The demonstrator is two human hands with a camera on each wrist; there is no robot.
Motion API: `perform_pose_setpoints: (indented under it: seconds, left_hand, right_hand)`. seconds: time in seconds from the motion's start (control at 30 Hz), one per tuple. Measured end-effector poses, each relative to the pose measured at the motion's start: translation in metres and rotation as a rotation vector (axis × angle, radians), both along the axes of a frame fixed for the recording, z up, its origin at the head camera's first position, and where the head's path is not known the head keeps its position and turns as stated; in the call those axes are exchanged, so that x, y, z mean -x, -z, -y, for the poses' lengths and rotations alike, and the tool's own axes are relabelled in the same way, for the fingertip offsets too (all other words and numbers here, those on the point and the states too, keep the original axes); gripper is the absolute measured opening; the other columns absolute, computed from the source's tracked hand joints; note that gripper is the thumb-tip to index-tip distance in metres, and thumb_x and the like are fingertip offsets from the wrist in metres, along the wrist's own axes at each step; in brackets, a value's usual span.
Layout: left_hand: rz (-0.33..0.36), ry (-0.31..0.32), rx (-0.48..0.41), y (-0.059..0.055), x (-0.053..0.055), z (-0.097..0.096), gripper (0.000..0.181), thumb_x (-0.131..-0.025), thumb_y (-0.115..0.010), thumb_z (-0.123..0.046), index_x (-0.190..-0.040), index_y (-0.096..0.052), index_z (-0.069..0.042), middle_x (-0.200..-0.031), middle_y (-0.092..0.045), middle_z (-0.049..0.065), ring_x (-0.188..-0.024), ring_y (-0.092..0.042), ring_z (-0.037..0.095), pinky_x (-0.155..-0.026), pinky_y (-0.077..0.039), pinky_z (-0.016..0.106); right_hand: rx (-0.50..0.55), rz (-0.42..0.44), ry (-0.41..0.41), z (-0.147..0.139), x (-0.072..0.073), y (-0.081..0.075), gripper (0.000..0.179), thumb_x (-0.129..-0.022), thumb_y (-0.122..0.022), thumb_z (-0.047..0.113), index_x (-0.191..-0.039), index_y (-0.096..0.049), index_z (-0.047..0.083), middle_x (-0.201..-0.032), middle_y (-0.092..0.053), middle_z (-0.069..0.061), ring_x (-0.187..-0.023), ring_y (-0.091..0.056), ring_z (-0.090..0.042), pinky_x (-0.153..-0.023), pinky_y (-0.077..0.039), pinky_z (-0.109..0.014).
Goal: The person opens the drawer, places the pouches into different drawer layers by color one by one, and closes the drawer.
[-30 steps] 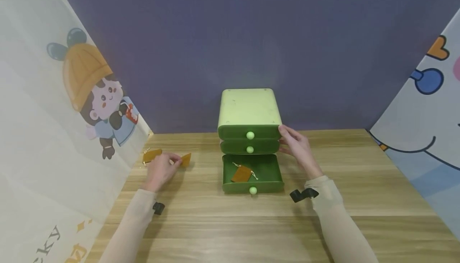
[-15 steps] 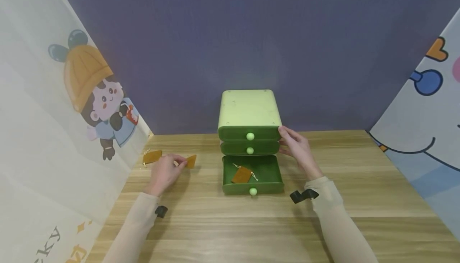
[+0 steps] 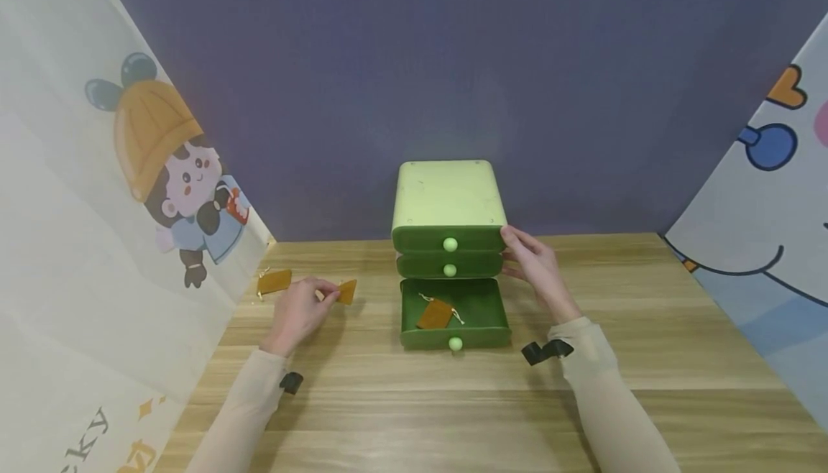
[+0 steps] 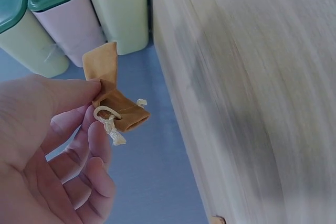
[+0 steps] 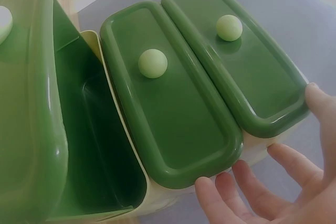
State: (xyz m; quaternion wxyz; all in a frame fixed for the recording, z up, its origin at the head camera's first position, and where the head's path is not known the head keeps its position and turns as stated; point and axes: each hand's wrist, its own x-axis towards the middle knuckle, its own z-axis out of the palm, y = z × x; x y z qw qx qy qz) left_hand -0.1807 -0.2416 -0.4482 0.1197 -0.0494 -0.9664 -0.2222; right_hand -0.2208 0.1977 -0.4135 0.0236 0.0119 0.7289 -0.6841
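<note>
Between the thumb and fingers of my left hand is a small orange-brown drawstring pouch, folded and with pale cords hanging from it. This hand is above the table, left of a small chest of drawers with a pale green top. My right hand touches the chest's right side, thumb at the top drawer's corner and fingers spread lower down in the right wrist view. The bottom drawer is pulled out, and a brown drawstring pouch lies inside it. The upper two drawers are closed.
Another orange-brown pouch lies on the wooden table at the left, behind my left hand. A dark wall rises behind the chest. Printed white sheets flank the table on both sides.
My left hand has moved a little to the right, carrying the pinched pouch along. My right hand, the chest and the pulled-out drawer have stayed in place.
</note>
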Motion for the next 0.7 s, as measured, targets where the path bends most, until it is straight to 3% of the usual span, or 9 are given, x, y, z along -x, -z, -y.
perform_pose_setpoints:
  seconds: [0.17,0.7]
  left_hand:
    - [-0.025,0.009,-0.002,-0.0001,-0.0012,-0.0010,0.013,-0.098,-0.078,-0.028,-0.103,-0.085,-0.018,-0.106,-0.081,0.006,-0.063,-0.064,0.008,-0.050,-0.047,0.030]
    - [-0.035,0.007,0.008,0.0003,-0.0066,-0.0020,0.011,-0.097,-0.079,-0.027,-0.101,-0.085,-0.019,-0.108,-0.081,0.006,-0.068,-0.067,0.010,-0.056,-0.049,0.029]
  right_hand:
    - [-0.014,0.002,-0.006,-0.0003,0.0006,-0.0003,0.084,-0.101,-0.061,0.064,-0.167,-0.037,0.019,-0.170,-0.039,-0.015,-0.143,-0.054,-0.036,-0.104,-0.059,-0.038]
    - [-0.012,0.003,-0.009,0.0000,0.0001,-0.0001,0.085,-0.100,-0.061,0.065,-0.167,-0.036,0.019,-0.169,-0.040,-0.015,-0.141,-0.055,-0.034,-0.105,-0.058,-0.039]
